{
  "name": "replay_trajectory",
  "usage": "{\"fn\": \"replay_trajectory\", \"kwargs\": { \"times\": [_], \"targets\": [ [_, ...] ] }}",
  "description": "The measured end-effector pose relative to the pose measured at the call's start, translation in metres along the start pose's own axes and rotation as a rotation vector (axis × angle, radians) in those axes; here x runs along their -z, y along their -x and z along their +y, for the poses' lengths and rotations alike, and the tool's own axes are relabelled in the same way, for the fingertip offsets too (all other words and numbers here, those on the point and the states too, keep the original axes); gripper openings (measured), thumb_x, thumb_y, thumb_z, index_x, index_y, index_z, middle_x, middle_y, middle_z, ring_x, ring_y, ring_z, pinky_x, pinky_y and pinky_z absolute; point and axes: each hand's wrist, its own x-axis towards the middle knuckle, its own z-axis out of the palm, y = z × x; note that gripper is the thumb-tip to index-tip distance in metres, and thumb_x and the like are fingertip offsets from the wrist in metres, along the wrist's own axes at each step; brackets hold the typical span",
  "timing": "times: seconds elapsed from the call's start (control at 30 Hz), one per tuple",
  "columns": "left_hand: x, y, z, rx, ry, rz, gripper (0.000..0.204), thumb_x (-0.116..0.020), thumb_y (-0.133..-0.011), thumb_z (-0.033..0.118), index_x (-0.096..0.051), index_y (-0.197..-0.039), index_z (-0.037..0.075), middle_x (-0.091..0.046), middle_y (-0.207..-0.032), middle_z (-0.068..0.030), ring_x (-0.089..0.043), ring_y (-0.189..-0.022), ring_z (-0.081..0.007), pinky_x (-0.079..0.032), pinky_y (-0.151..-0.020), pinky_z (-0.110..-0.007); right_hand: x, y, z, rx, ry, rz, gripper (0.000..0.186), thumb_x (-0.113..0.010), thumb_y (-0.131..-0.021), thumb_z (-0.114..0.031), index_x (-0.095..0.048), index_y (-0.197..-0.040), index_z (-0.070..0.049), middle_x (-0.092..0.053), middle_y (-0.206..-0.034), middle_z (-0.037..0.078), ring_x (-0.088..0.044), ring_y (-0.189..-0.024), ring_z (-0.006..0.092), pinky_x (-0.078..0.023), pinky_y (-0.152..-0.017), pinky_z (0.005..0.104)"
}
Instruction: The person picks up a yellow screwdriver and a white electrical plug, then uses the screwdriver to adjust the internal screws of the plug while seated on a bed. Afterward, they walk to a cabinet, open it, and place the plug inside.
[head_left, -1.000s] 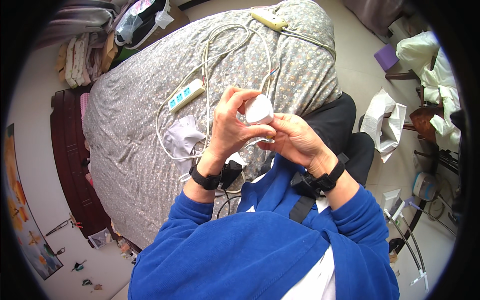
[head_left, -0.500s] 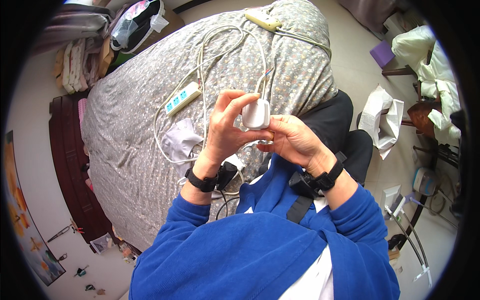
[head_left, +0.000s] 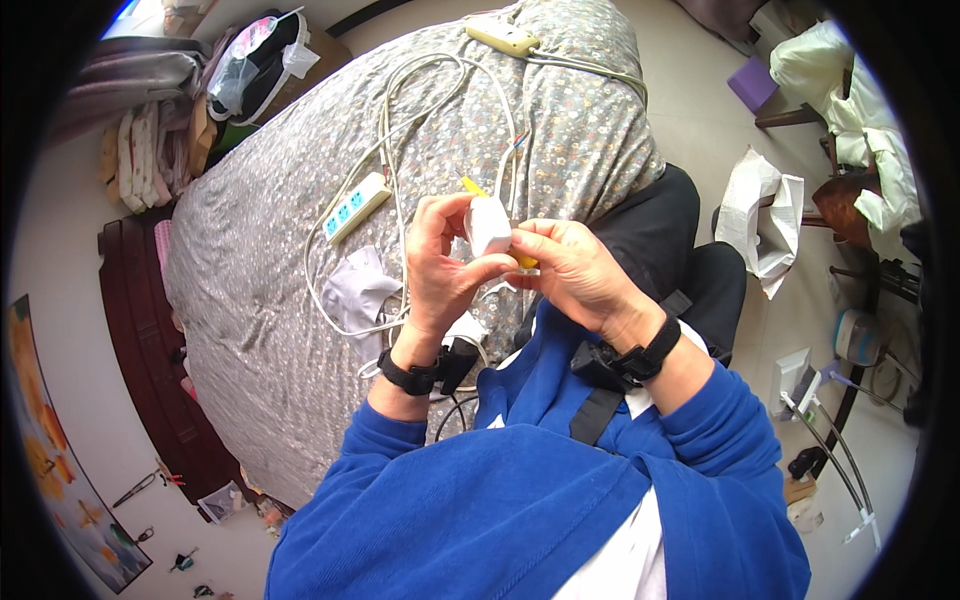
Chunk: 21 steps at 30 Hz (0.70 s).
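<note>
My left hand (head_left: 438, 250) grips a white plug (head_left: 489, 225), a boxy plastic housing, between thumb and fingers. A white cable (head_left: 508, 165) lies just beyond the plug; whether it joins it I cannot tell. At the plug's right edge my right hand (head_left: 580, 270) is closed in a pinch on a slim yellow tool (head_left: 523, 260), apparently a screwdriver. Yellow with a thin tip also shows past the plug's far left side, so the tool seems to pass behind it; its middle is hidden.
On the flowered bedspread (head_left: 270, 210) lie a power strip with blue sockets (head_left: 358, 208), looped cable, a grey cloth (head_left: 358, 290) and a yellowish power strip (head_left: 502, 39) at the far edge. A white paper bag (head_left: 760, 220) stands on the floor to the right.
The plug has turned in my left hand and moved slightly left, showing a different side. The yellow tool now shows on both sides of it. The whole view has shifted slightly.
</note>
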Motion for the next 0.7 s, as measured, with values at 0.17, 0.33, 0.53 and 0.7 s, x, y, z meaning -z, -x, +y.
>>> {"fn": "replay_trajectory", "kwargs": {
  "times": [0.17, 0.33, 0.53, 0.7],
  "targets": [
    [-0.012, 0.012, -0.003, 0.269, 0.535, 0.197, 0.072, -0.084, -0.069, 0.039, -0.049, -0.119, 0.000, -0.060, -0.104, -0.0068, -0.058, -0.089, -0.0110, -0.050, -0.077, -0.026, -0.004, 0.008, -0.002, 0.141, 0.154, 0.160, 0.017, -0.062, -0.091, -0.019, -0.066, -0.099, -0.004, -0.064, -0.088, 0.000, -0.058, -0.083, 0.0084, -0.044, -0.080, 0.0230],
    [-0.017, 0.020, 0.002, 0.375, 0.679, 0.113, 0.083, -0.075, -0.069, 0.059, -0.047, -0.119, 0.000, -0.060, -0.102, -0.0062, -0.059, -0.087, -0.0128, -0.050, -0.072, -0.028, -0.013, 0.017, -0.010, 0.622, 0.723, 0.367, 0.011, -0.066, -0.083, -0.008, -0.067, -0.091, 0.000, -0.060, -0.090, 0.006, -0.059, -0.082, 0.0141, -0.046, -0.073, 0.0256],
    [-0.026, 0.027, 0.006, 0.409, 0.645, 0.079, 0.082, -0.071, -0.070, 0.062, -0.046, -0.120, 0.002, -0.058, -0.108, -0.0063, -0.059, -0.097, -0.0147, -0.050, -0.084, -0.030, -0.025, 0.020, -0.012, 0.870, 1.112, 0.332, 0.013, -0.070, -0.074, -0.008, -0.068, -0.085, -0.003, -0.057, -0.092, 0.010, -0.058, -0.085, 0.0259, -0.043, -0.078, 0.0350],
    [-0.026, 0.029, 0.005, 0.424, 0.594, 0.048, 0.083, -0.070, -0.071, 0.062, -0.045, -0.122, 0.001, -0.057, -0.111, -0.0070, -0.057, -0.104, -0.0146, -0.047, -0.091, -0.029, -0.024, 0.022, -0.012, 0.914, 1.261, 0.357, 0.010, -0.069, -0.075, -0.011, -0.068, -0.083, -0.006, -0.057, -0.090, 0.007, -0.058, -0.086, 0.0233, -0.038, -0.078, 0.0356]
  ]
}}
